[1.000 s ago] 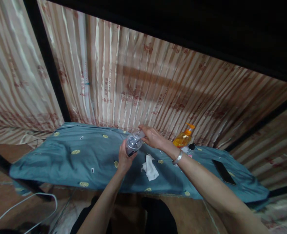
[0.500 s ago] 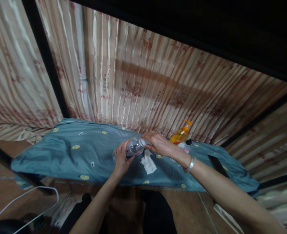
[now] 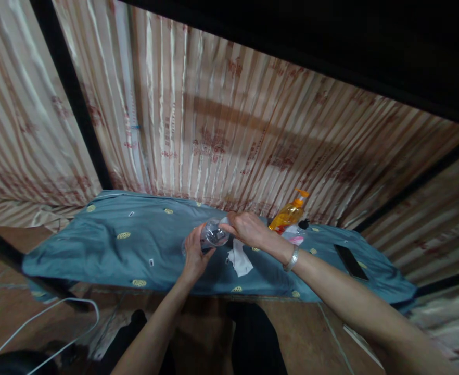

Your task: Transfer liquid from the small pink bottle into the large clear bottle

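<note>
My left hand [image 3: 195, 252] is wrapped around the body of a clear plastic bottle [image 3: 217, 234], which lies tilted above the bed with its neck toward the right. At the neck end my right hand [image 3: 245, 228] is closed, fingers pinched together against the bottle's mouth. Something pale shows at those fingertips, too small to make out. Just below, a crumpled white tissue [image 3: 240, 259] lies on the bed sheet. A silvery bracelet [image 3: 292, 258] circles my right wrist.
On the blue-green sheet [image 3: 108, 255] stand an orange pump bottle [image 3: 290, 213] and a clear bottle with a black top [image 3: 297, 232], behind my right forearm. A dark phone [image 3: 350, 262] lies farther right. Black bed posts [image 3: 73, 99] and a striped curtain [image 3: 214, 130] enclose the bed.
My right hand has shifted slightly left, its fingertips now over the bottle's mouth. My left hand keeps its grip. The view has moved a little, so more of the phone shows.
</note>
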{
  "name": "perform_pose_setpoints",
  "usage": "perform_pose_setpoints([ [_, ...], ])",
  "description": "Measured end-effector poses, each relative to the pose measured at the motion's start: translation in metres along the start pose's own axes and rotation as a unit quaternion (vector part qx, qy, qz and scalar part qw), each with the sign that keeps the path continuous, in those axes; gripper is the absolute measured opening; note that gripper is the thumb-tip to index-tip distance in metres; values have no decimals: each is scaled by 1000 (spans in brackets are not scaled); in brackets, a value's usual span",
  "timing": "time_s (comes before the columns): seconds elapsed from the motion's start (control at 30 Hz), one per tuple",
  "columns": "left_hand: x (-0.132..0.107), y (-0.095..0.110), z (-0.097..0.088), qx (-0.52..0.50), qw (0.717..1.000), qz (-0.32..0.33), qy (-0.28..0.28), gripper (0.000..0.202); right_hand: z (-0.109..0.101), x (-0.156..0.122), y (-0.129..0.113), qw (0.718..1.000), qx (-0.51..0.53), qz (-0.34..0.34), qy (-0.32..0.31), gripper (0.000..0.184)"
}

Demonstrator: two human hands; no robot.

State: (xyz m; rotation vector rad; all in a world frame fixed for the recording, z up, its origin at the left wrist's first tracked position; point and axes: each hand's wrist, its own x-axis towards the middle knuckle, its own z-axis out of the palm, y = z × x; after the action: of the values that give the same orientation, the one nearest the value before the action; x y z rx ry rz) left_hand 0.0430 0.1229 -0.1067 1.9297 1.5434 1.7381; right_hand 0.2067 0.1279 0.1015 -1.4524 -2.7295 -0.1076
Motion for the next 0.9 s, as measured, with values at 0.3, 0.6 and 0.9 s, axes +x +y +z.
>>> perform_pose_setpoints([
  [0.3,0,-2,1,5,1000,6,5,61,0,-7,8,993,64,-102,2,26],
  [0.6,3,-2,1,-15,1000,-20,-9,61,-3,-1,-12,998,-54,-29,-24,36],
  [0.9,12,0,-7,-72,995,-71,-7,76,22,-2,5,971,226,31,73,43],
])
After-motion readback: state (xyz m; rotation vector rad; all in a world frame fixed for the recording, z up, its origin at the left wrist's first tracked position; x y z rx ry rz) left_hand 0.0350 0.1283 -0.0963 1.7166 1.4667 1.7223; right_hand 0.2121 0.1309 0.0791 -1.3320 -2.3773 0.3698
